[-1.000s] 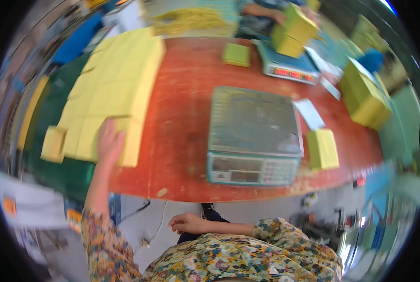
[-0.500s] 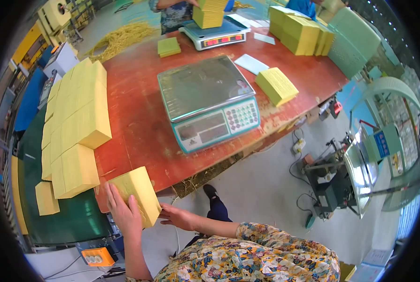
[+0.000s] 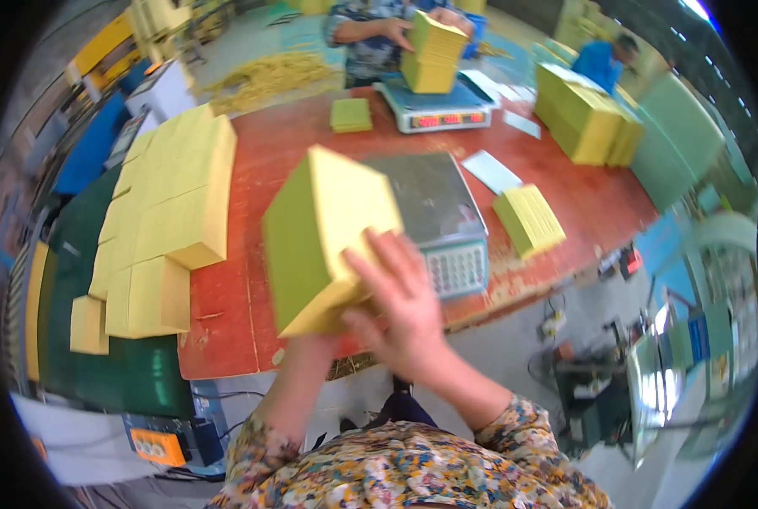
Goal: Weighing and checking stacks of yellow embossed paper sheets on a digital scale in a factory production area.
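Observation:
A thick stack of yellow paper (image 3: 298, 237) is held up in front of me, tilted, its near side over the front of the digital counting scale (image 3: 426, 195). My right hand (image 3: 400, 297) presses against the right face of the stack, fingers extended along it and thumb at the lower edge. Beneath the stack is my left hand (image 3: 315, 346); its fingers are hidden behind the paper, and only the wrist side shows. The stack covers the left part of the scale's plate and display.
Rows of yellow paper stacks (image 3: 167, 195) stand left, beside a green belt (image 3: 133, 382). One stack (image 3: 528, 222) and a white card (image 3: 491, 171) lie right of the scale. Across the red table (image 3: 252, 314), a co-worker holds yellow stacks (image 3: 434, 55) on another scale (image 3: 447, 117).
Both hands have lifted the stack from the table's near left edge, up and rightward to the scale. My right hand has moved onto its face. The co-worker's hands now grip their stack.

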Tool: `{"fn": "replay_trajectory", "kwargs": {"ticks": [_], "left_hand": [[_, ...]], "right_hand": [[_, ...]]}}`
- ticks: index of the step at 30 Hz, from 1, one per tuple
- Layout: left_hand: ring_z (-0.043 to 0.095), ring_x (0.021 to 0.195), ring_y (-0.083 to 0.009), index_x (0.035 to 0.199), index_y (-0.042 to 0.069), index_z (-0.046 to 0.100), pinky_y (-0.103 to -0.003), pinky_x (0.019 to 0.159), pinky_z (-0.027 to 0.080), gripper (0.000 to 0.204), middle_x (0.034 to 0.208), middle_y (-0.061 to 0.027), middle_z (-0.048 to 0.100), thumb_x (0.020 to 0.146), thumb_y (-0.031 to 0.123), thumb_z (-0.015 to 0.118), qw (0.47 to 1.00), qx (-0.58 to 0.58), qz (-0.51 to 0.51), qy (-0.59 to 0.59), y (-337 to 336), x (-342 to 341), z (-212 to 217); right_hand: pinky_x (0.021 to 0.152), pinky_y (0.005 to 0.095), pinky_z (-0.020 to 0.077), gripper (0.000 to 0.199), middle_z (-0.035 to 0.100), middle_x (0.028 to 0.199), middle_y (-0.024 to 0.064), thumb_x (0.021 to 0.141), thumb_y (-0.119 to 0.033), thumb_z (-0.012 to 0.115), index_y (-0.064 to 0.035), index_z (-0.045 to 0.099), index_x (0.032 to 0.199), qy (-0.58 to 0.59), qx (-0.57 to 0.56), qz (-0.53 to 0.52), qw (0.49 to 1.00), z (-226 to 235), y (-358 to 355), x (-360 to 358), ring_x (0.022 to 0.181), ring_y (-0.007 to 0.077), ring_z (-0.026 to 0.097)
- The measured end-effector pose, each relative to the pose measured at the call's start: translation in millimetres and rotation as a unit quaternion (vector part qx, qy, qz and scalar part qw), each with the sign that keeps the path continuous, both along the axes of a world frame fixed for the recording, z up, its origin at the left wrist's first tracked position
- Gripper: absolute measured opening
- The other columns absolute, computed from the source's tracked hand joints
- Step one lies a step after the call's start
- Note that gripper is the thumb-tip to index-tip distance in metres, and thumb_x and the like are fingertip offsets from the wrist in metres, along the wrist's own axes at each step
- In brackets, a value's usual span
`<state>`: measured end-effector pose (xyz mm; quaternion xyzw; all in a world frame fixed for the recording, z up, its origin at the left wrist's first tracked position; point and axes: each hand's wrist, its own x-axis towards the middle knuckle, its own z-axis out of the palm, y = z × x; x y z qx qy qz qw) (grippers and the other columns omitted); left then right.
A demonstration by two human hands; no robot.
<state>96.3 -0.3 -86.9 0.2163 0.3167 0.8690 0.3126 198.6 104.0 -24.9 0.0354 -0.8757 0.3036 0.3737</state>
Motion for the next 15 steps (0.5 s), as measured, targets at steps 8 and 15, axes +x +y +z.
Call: {"fn": "replay_trajectory", "kwargs": {"ticks": [8,15], "left_hand": [[0.053,0.126,-0.026,0.139,0.011,0.047,-0.044,0.104,0.048,0.046,0.139,-0.0105,0.053,0.103,0.039,0.041,0.965,0.104,0.081,-0.229,155,-73,11],[0.061,0.116,-0.0277,0.131,0.008,0.053,-0.043,0.099,0.051,0.044,0.128,-0.0135,0.061,0.103,0.04,0.044,0.916,0.091,0.087,-0.381,113,-29,-24]], "right_hand": [[0.102,0.0496,0.0419,0.057,0.056,0.132,0.0176,0.079,-0.017,0.071,-0.0165,0.055,0.134,-0.043,0.113,-0.024,0.992,31,139,-102,0.122,0.0423,0.05],[0.102,0.0476,0.0408,0.056,0.056,0.132,0.0153,0.077,-0.013,0.072,-0.0111,0.057,0.131,-0.103,0.169,-0.04,0.979,8,140,-123,0.125,0.0392,0.049]]}}
